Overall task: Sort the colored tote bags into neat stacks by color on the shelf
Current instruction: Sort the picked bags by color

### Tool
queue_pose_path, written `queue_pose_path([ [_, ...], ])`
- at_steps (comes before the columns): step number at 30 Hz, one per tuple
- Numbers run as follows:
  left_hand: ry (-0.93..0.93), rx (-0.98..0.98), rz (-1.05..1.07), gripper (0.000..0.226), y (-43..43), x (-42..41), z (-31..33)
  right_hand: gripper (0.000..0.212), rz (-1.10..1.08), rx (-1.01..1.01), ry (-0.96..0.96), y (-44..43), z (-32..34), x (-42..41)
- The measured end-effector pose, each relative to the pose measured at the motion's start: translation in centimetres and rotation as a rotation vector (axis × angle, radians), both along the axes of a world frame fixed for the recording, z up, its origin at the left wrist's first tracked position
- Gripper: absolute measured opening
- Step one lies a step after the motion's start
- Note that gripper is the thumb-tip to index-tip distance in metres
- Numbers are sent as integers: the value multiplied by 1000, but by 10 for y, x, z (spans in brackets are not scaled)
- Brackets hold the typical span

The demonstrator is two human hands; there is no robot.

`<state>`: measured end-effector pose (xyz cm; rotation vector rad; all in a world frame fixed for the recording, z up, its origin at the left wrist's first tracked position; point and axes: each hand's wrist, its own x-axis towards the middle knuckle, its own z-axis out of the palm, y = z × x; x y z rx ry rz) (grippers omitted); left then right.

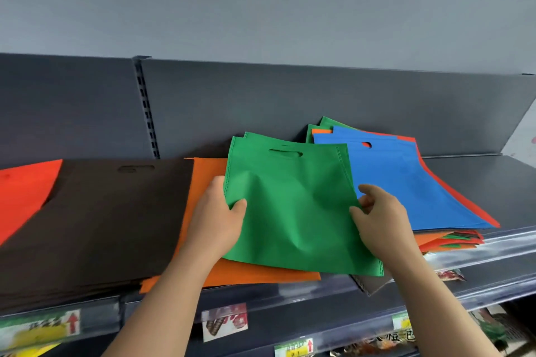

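A green tote bag (293, 200) lies in the middle of the shelf, partly over an orange bag (203, 182). My left hand (216, 216) grips its left edge, thumb on top. My right hand (377, 217) pinches its right edge. To the right sits a mixed pile topped by a blue bag (406, 180), with red, orange and green bags showing beneath it. A stack of dark brown bags (101, 220) lies to the left, and a red bag (23, 191) at the far left.
The dark grey shelf (478, 177) has a back panel and a clear price strip along its front edge. Price labels (224, 320) and packaged goods show on the shelf below. A grey bag corner (374, 284) sticks out under the green bag.
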<state>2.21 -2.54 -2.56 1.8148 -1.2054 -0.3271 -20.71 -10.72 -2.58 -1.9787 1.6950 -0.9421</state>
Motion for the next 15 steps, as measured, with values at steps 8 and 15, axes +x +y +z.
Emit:
queue_pose_path([
  [8, -52, -22, 110, 26, 79, 87, 15, 37, 79, -121, -46, 54, 17, 89],
  [15, -80, 38, 227, 27, 153, 163, 10, 37, 192, -157, -80, 106, 11, 180],
])
